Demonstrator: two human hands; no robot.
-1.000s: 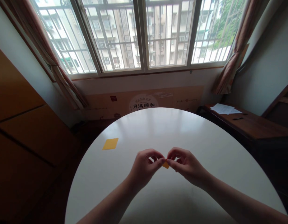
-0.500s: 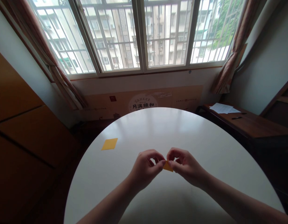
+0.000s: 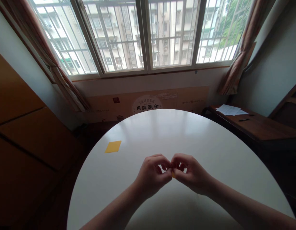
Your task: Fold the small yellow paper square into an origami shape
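Observation:
My left hand (image 3: pixel 154 171) and my right hand (image 3: pixel 190 171) meet fingertip to fingertip over the white round table (image 3: pixel 176 137). Between their pinched thumbs and fingers is a small piece of orange paper (image 3: pixel 173 174), gripped from both sides. Only a sliver of it shows, as the fingers cover the rest. A flat yellow-orange square of paper (image 3: pixel 113 146) lies on the table's left part, well apart from both hands.
To the right, a low brown wooden table (image 3: pixel 260 126) holds white papers (image 3: pixel 230 110) and a dark slim object (image 3: pixel 244 120). A wooden cabinet (image 3: pixel 23 137) stands at left. Beyond the table are a printed board (image 3: pixel 191 95) and a barred window.
My hands have drawn closer, so their fingertips now meet. Less of the orange paper shows between them. The view has shifted very slightly.

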